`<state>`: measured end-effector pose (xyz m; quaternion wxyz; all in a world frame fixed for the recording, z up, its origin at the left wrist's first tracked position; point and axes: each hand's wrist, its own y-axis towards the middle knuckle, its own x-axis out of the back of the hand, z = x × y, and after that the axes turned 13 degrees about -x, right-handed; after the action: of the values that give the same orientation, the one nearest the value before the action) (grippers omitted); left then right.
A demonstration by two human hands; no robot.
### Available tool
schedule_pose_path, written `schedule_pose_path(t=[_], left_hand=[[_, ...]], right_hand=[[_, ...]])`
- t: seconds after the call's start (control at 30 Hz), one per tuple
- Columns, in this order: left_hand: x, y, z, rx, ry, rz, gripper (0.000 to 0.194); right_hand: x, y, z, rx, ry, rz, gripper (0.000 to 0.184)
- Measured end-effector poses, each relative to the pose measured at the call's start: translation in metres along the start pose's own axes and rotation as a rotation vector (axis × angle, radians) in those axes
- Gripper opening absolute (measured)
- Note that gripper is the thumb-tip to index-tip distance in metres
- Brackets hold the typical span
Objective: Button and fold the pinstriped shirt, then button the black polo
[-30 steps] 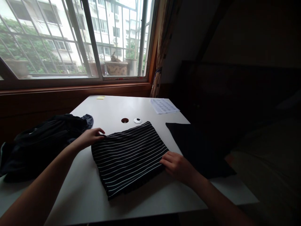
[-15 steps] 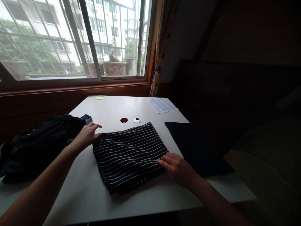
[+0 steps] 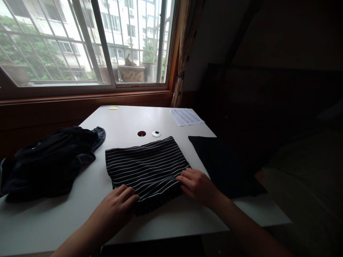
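A folded black garment with thin white stripes (image 3: 146, 166) lies flat in the middle of the white table (image 3: 125, 121). My left hand (image 3: 118, 205) rests on its near left corner, fingers stretched out flat on the cloth. At the near right corner sits my right hand (image 3: 197, 185), fingers bent and pressing the edge of the fabric. Both forearms reach in from the bottom of the view.
A heap of dark clothes (image 3: 50, 160) lies at the table's left. A flat folded black cloth (image 3: 222, 164) covers the right edge. A cable hole (image 3: 142, 134), its white cap (image 3: 156, 134), a printed sheet (image 3: 186, 116) and a yellow note (image 3: 113, 107) lie further back, below the window.
My left hand left the far left corner of the striped garment and came down to its near left corner. The right hand shifted slightly inward along the near edge.
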<state>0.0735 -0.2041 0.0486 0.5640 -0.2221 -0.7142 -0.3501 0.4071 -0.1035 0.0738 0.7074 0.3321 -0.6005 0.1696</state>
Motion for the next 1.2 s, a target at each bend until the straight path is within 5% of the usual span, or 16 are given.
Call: schedule_pose_path(t=[0.13, 0.27, 0.4, 0.63, 0.77, 0.9, 1.03, 1.2], left_hand=[[0.007, -0.015, 0.012, -0.022, 0.055, -0.080, 0.025], [0.034, -0.029, 0.020, -0.052, 0.109, -0.128, 0.035], [0.049, -0.038, 0.024, -0.103, 0.097, -0.052, 0.039], [0.038, -0.036, 0.020, 0.000, -0.034, 0.122, 0.025], [0.059, -0.027, 0.029, 0.075, -0.235, 0.188, 0.019], [0.073, -0.004, 0.076, 0.158, -0.155, 0.038, 0.030], [0.056, 0.014, 0.143, 0.411, 0.112, -0.134, 0.050], [0.029, 0.015, 0.191, 0.541, -0.009, -0.109, 0.058]], right_hand=[[0.001, 0.000, 0.001, 0.014, -0.004, -0.006, 0.017], [0.003, -0.003, 0.003, 0.053, 0.022, -0.019, 0.021], [0.002, -0.011, 0.004, 0.100, 0.031, 0.005, 0.026], [-0.008, -0.023, 0.006, 0.099, 0.034, 0.008, 0.031], [-0.004, -0.026, 0.005, 0.092, 0.063, 0.026, 0.035], [0.012, -0.024, 0.006, 0.084, 0.177, 0.140, 0.034], [0.028, -0.004, -0.002, 0.052, 0.360, 0.234, 0.019], [0.011, 0.067, -0.036, -0.115, 0.424, -0.038, 0.018]])
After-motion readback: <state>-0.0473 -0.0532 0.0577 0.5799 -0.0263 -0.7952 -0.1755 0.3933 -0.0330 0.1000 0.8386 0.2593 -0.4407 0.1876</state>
